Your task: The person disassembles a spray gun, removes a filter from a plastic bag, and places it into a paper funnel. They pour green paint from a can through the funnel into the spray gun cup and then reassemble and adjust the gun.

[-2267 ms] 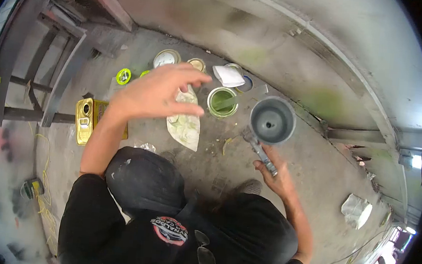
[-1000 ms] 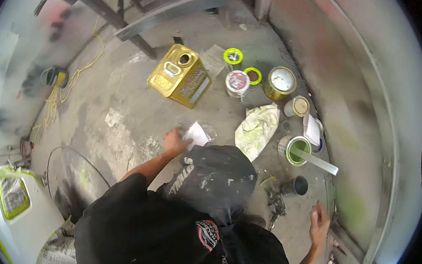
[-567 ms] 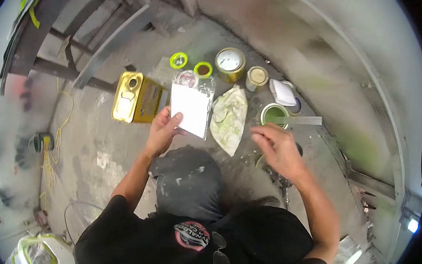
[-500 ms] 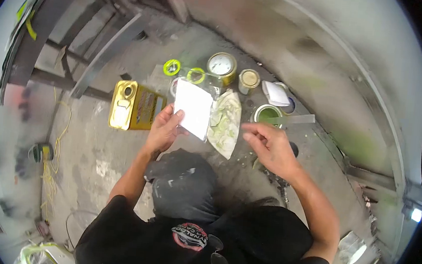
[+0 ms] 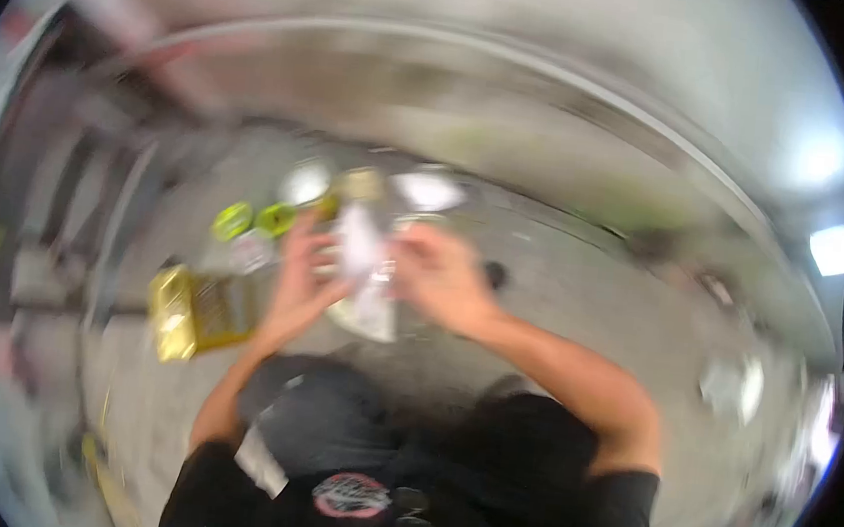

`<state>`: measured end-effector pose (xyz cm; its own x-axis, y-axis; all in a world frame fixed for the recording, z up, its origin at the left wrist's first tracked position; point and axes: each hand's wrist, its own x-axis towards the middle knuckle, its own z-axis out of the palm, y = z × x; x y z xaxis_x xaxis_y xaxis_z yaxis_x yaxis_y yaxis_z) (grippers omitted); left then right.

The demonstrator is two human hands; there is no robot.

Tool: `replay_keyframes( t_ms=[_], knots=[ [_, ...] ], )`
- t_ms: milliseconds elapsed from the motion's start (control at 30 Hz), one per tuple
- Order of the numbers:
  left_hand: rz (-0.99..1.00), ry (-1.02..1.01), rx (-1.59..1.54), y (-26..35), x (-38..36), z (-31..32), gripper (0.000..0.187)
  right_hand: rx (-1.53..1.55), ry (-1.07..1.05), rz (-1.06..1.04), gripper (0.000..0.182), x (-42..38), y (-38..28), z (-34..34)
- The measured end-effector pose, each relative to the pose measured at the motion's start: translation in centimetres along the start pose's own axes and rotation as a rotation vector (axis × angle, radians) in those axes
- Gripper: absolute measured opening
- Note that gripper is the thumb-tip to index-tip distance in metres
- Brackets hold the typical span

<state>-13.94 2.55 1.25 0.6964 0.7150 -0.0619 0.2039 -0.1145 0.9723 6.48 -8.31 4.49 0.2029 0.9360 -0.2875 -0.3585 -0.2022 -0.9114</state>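
Note:
Motion smears the view. In front of my knees I hold a flat white packet point(image 5: 359, 243), which looks paper-like, with shiny clear plastic along its edge. My left hand point(image 5: 302, 278) grips its left side. At its right edge my right hand point(image 5: 441, 277) has its fingers drawn together on the packet and plastic. Beneath the packet a pale cloth point(image 5: 376, 328) lies on the floor, partly hidden. The open can of green paint is mostly covered by my right hand.
A gold rectangular can point(image 5: 204, 317) stands at left. Bright green rings point(image 5: 233, 221) lie past my left hand. A white-topped can point(image 5: 307, 183), a smaller can point(image 5: 361, 184) and a white folded item point(image 5: 428, 191) are near the wall point(image 5: 513, 141). Crumpled plastic point(image 5: 732, 388) lies at right.
My right hand has moved left onto the white packet's edge. The packet is turned and now appears narrower. The camera has swung, so the cans and floor items appear further left.

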Motion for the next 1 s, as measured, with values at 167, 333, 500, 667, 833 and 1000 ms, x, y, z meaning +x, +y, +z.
replay_keyframes(
  t_ms=[167,333,500,667,833,1000],
  knots=[
    [0.026,-0.135,-0.039,1.3,2.7,1.7,0.122,-0.250,0.097,-0.377,0.023,1.7,0.5,0.2],
    [0.125,-0.326,-0.258,-0.4,5.2,2.2,0.087,-0.169,0.150,-0.519,0.025,-1.1,-3.4,-1.3],
    [-0.164,-0.490,-0.686,-0.2,8.7,2.6,0.062,-0.362,0.315,-0.645,0.024,-1.6,-3.9,-4.1],
    [-0.202,-0.527,-0.764,6.2,10.2,5.1,0.051,-0.450,0.543,-0.541,0.053,-2.4,-2.1,-7.7],
    [-0.041,-0.454,-0.689,3.9,9.7,8.4,0.038,-0.034,0.227,-0.135,0.040,-5.1,-5.2,-7.0],
    [0.073,-0.260,-0.643,9.9,8.5,9.4,0.043,-0.044,0.102,-0.119,0.036,-4.8,-5.3,-9.1]
  ],
)
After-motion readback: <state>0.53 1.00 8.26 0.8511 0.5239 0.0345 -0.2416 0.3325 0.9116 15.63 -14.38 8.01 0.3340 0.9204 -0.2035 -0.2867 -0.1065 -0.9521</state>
